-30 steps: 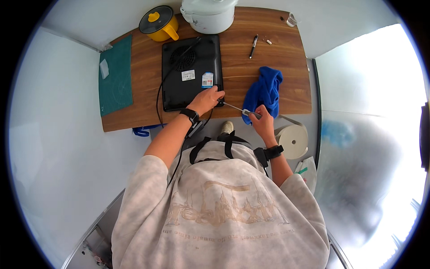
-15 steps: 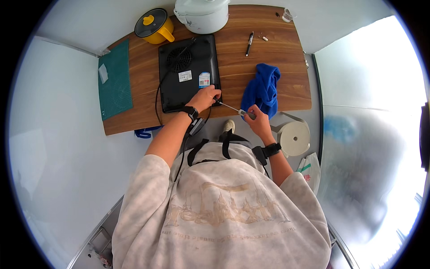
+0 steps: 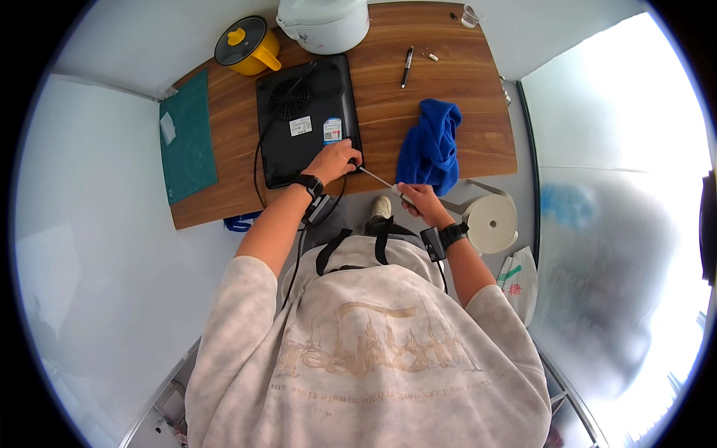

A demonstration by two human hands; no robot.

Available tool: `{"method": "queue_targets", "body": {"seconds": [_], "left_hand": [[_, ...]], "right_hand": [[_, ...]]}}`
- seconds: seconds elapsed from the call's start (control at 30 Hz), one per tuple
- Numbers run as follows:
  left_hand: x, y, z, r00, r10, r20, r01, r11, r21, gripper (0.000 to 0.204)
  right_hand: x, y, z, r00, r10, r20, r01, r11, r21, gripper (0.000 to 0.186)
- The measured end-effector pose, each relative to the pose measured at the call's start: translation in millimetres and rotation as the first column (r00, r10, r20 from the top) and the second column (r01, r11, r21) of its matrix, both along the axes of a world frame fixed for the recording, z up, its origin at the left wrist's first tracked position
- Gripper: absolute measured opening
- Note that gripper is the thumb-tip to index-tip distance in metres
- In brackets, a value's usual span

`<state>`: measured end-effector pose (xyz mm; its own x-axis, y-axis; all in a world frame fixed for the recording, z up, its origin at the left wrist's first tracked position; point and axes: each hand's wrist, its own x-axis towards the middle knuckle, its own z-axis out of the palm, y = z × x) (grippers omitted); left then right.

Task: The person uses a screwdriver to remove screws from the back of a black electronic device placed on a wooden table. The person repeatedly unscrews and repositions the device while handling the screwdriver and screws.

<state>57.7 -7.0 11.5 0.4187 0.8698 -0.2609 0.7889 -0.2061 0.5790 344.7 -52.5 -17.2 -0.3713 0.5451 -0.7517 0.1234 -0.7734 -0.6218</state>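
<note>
A black induction cooker lies underside up on the wooden table, with a fan grille, two labels and a black cord across it. At its near right corner my left hand rests with thumb and fingers bent together; what they pinch, if anything, is hidden. My right hand is closed round the pale grey handle of a screwdriver in front of the table's near edge. The metal shaft slants up to the left, its tip at the cooker's corner, close beside my left fingertips.
A blue cloth lies right of the cooker. Behind stand a yellow lidded pot and a white pot. A pen and a clear cup are farther right, a green cutting mat left. A beige roll is right of the table.
The view has shifted slightly, moving the table things a little left. My right fingers have changed their hold on the screwdriver handle. My left hand stays at the cooker's corner.
</note>
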Motion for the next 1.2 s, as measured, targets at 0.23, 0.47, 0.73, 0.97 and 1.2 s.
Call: {"method": "queue_targets", "body": {"seconds": [0.23,0.47,0.73,0.97,1.2], "left_hand": [[4,-2,-2,0.996,-0.018,-0.09,0.027,0.994,0.102,0.01],[1,0,-9,0.999,0.027,-0.029,-0.023,0.991,0.132,0.007],[6,5,-2,0.995,0.009,-0.103,0.002,0.994,0.107,0.02],[19,6,22,0.989,0.005,-0.145,-0.004,1.0,0.007,0.035],[19,7,18,0.997,0.009,-0.075,-0.008,1.0,0.022,0.027]], "right_hand": [[-4,-7,4,0.999,-0.016,-0.043,0.025,0.977,0.211,0.033],[-21,4,19,0.969,0.012,0.246,-0.134,0.864,0.486,0.037],[-12,0,6,0.98,-0.013,0.199,-0.078,0.892,0.444,0.035],[-6,1,9,0.961,0.018,0.276,-0.151,0.87,0.468,0.035],[-5,2,16,0.967,0.028,0.255,-0.151,0.865,0.479,0.034]]}}
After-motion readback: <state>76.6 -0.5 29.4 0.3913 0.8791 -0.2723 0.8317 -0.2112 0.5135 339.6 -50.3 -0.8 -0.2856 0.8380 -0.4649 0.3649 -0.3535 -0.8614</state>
